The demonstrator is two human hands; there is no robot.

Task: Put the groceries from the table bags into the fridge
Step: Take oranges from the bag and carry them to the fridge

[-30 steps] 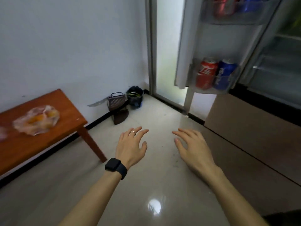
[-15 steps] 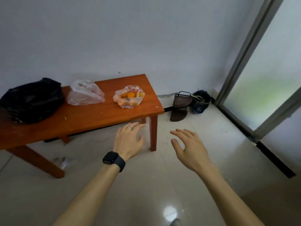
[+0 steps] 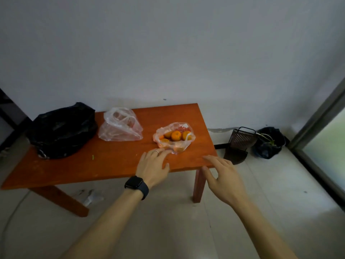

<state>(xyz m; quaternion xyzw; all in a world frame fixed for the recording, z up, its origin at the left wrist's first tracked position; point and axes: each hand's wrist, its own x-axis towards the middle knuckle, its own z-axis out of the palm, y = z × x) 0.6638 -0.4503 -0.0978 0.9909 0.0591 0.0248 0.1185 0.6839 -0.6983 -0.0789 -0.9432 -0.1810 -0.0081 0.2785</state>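
A low orange-brown wooden table point(image 3: 112, 165) stands against the wall. On it lie a black plastic bag point(image 3: 63, 128) at the left, a clear, seemingly empty plastic bag point(image 3: 121, 126) in the middle, and a clear bag of oranges point(image 3: 174, 137) at the right. My left hand point(image 3: 153, 165), with a watch and a ring, hovers open over the table, its fingertips just short of the orange bag. My right hand point(image 3: 222, 176) is open with spread fingers above the table's front right corner. Neither hand holds anything. The fridge is out of view.
A dark mesh dustpan point(image 3: 240, 143) and a black bin bag point(image 3: 268, 143) sit on the floor by the wall, right of the table. A glass door frame point(image 3: 317, 124) runs along the right edge. Scraps of plastic point(image 3: 91, 197) lie under the table.
The view has swung left from the open fridge door to the table, which is now nearer. Both hands have come forward over the table's front edge, still open.
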